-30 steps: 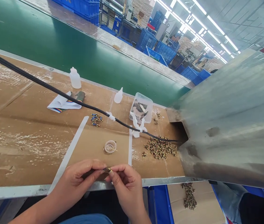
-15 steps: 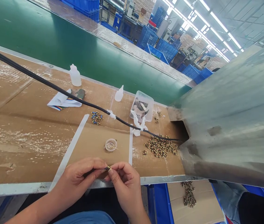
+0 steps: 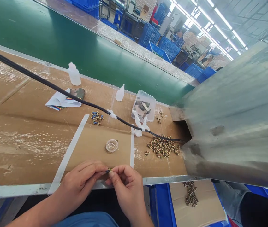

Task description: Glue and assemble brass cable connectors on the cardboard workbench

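Barely shifted since a moment ago, my left hand point(image 3: 79, 179) and right hand point(image 3: 126, 189) still pinch a small metal part point(image 3: 109, 170), below a clear round dish point(image 3: 111, 146) on the cardboard-covered desk point(image 3: 29, 151).

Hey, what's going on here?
A person is pinching a tiny metal part between their left hand and right hand, at the near edge of a cardboard-covered bench. Just beyond the hands sit a small round clear dish and, to the right, a heap of small striped parts by a metal chute. A black cable runs across the cardboard.
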`<control>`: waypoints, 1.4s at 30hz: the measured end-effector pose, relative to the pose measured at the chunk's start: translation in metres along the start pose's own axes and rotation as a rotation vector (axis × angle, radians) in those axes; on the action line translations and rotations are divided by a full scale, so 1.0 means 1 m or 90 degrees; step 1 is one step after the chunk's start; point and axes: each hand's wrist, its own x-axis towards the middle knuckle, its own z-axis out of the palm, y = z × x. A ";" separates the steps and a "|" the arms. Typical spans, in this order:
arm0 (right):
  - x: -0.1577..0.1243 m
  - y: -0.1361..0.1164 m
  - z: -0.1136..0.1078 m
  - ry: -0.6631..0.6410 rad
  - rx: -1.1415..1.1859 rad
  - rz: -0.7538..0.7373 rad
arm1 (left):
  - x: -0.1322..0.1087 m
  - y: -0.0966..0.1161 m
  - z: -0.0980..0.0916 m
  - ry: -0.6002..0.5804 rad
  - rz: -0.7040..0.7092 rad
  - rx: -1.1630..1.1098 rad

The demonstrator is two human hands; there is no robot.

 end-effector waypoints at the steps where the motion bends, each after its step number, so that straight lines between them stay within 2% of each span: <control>1: 0.000 0.000 -0.001 -0.004 0.001 0.003 | -0.002 -0.001 0.000 0.002 0.010 0.010; 5: 0.002 -0.002 -0.005 -0.017 0.002 0.016 | -0.004 -0.002 0.001 -0.005 0.022 0.016; 10: 0.005 -0.004 -0.009 -0.037 -0.029 0.016 | 0.004 0.005 0.000 -0.038 0.014 -0.005; 18: 0.006 -0.006 -0.009 -0.030 -0.088 0.010 | 0.004 0.004 0.002 -0.062 -0.003 0.002; 22: 0.005 -0.005 -0.009 -0.027 -0.108 -0.005 | 0.005 0.005 0.002 -0.045 -0.010 -0.006; 28: 0.007 -0.002 -0.010 -0.015 -0.121 -0.052 | 0.011 0.010 0.002 -0.035 -0.070 -0.023; 36: 0.011 0.000 -0.012 -0.019 -0.098 -0.060 | 0.009 0.005 0.005 -0.030 -0.053 -0.014; 42: 0.012 -0.003 -0.016 -0.044 -0.140 -0.070 | 0.007 0.006 0.005 -0.063 -0.041 -0.005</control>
